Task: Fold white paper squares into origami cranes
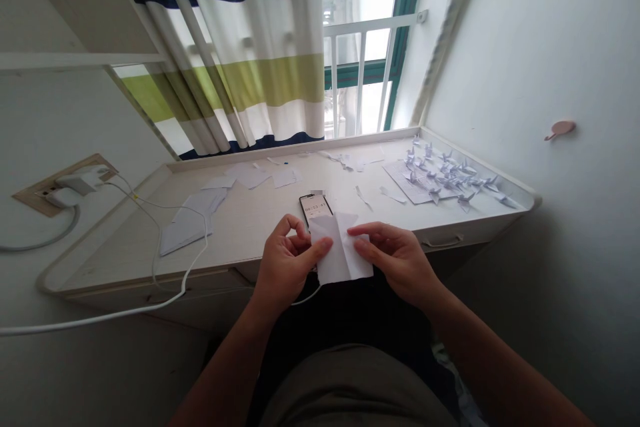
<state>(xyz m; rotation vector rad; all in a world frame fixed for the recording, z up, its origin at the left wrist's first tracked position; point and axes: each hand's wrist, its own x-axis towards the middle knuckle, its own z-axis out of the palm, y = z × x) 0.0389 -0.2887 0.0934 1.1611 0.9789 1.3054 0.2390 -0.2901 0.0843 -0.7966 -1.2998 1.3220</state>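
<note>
Both hands hold a partly folded white sheet of paper [343, 250] above the desk's near edge. My left hand [287, 263] pinches its left side with thumb and fingers. On the right edge, my right hand [397, 257] grips the sheet, thumb on top along a crease. Just behind the paper a phone [315, 207] lies on the desk, its screen showing timer digits.
The white desk [250, 227] carries loose paper sheets [193, 223] at left and several small folded paper cranes [447, 177] at back right. A white charger cable [150, 233] runs from a wall socket [65, 190] across the desk. Behind are a striped curtain [240, 80] and a window.
</note>
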